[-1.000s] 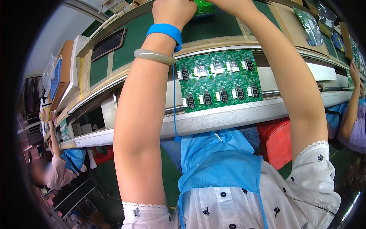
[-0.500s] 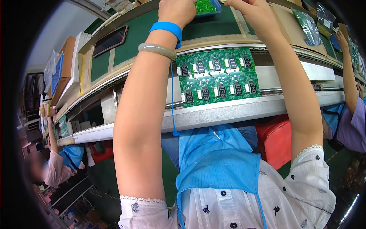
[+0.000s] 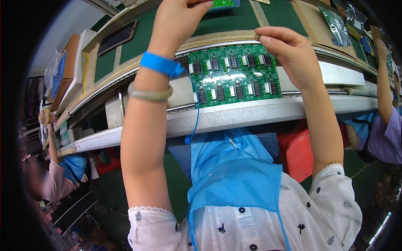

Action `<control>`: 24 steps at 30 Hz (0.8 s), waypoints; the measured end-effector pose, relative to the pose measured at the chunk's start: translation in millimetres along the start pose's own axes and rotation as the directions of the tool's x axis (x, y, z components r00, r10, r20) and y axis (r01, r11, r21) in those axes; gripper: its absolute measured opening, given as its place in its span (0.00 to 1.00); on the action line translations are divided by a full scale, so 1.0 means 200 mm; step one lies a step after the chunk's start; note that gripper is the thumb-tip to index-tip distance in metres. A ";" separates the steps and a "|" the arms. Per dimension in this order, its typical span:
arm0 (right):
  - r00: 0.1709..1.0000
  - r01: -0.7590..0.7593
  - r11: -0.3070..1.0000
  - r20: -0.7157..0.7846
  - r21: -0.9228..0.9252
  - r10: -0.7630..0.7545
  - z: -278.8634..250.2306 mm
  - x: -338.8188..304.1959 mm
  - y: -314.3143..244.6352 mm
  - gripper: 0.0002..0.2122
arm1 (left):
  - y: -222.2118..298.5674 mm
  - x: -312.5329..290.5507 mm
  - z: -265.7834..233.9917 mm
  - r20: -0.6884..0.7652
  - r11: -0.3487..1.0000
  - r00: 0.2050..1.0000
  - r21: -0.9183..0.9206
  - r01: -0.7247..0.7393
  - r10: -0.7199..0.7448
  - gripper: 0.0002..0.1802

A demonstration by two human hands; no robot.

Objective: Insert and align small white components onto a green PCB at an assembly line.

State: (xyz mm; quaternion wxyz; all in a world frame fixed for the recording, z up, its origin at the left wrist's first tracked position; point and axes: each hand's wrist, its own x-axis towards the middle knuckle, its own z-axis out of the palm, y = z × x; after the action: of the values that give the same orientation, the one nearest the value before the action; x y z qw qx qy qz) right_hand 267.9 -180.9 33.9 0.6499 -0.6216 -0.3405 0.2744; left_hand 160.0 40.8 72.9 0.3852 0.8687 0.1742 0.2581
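Note:
My left hand (image 3: pixel 178 21) is at the top edge beside a blue tray (image 3: pixel 224 8) of small green parts. Its thumb and finger come together near the tray; the picture's edge cuts off the other fingers, and what they hold cannot be made out. My right hand (image 3: pixel 293 52) is raised over the far right corner of a green circuit board panel (image 3: pixel 226 77). Its thumb and forefinger pinch a small green part (image 3: pixel 258 37), barely visible. Two rows of dark digit displays and white connectors cover the panel, which lies across the metal rails.
The metal rail (image 3: pixel 234 112) runs along the near side of the line. A phone (image 3: pixel 118 37) lies on the green bench at the far left. Clear bags (image 3: pixel 335 25) lie at the far right. Co-workers sit on both sides. A blue cord hangs from my left wristband (image 3: pixel 159 64).
My right hand has come back from the tray area toward the panel. My left hand has shifted left, staying by the tray. The whole view has moved slightly.

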 end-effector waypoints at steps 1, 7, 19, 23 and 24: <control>1.000 0.017 1.000 0.024 0.022 -0.018 -0.01 -0.03 0.00 0.10 | 0.05 -0.08 -0.01 -0.016 0.990 0.999 -0.140 0.027 -0.030 0.10; 0.999 -0.010 1.000 0.043 0.012 0.009 0.04 -0.18 -0.01 0.08 | 0.00 -0.43 -0.07 0.019 0.892 0.994 -0.441 0.102 -0.104 0.09; 0.979 0.134 0.976 0.176 -0.174 -0.103 0.12 -0.33 0.02 0.07 | -0.01 -0.78 -0.11 0.130 0.724 0.956 -0.628 0.284 -0.263 0.10; 0.983 0.145 0.944 0.155 -0.295 -0.103 0.14 -0.34 0.02 0.07 | -0.03 -0.80 -0.10 0.134 0.740 0.952 -0.603 0.299 -0.276 0.10; 0.985 0.136 0.937 0.141 -0.322 -0.095 0.14 -0.35 0.02 0.08 | -0.03 -0.81 -0.10 0.137 0.737 0.951 -0.605 0.301 -0.277 0.10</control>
State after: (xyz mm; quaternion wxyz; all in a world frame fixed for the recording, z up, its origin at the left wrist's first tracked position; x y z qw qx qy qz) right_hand 203.3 -217.2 23.5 0.5294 -0.6823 -0.4571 0.2127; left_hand 17.4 -24.8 29.2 0.6871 0.6608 0.2052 0.2216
